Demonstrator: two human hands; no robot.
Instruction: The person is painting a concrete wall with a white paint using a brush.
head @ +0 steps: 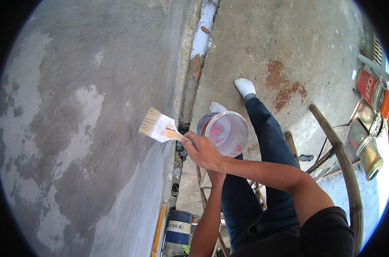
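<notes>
My right hand (pixel 202 151) is closed around the wooden handle of a wide flat paintbrush (pixel 160 127), its pale bristles pointing left in front of a grey wall (pixel 117 135). White paint coats the brush's ferrule. My right forearm crosses over my left wrist. Most of my left hand (pixel 216 176) is hidden behind it, at the near side of a round plastic paint bucket (pixel 242 131), which hangs above my legs at the end of that arm. The bucket is tilted so its inside shows, smeared with white and red paint. Lighter patches and a whitish area mark the wall.
A narrow gutter (pixel 197 64) runs along the wall's foot beside a concrete floor (pixel 245 38). Bamboo poles (pixel 339 151), a metal frame (pixel 204 192) and several used paint pails (pixel 367 86) are at the right and below. A blue drum (pixel 178 226) stands near the wall.
</notes>
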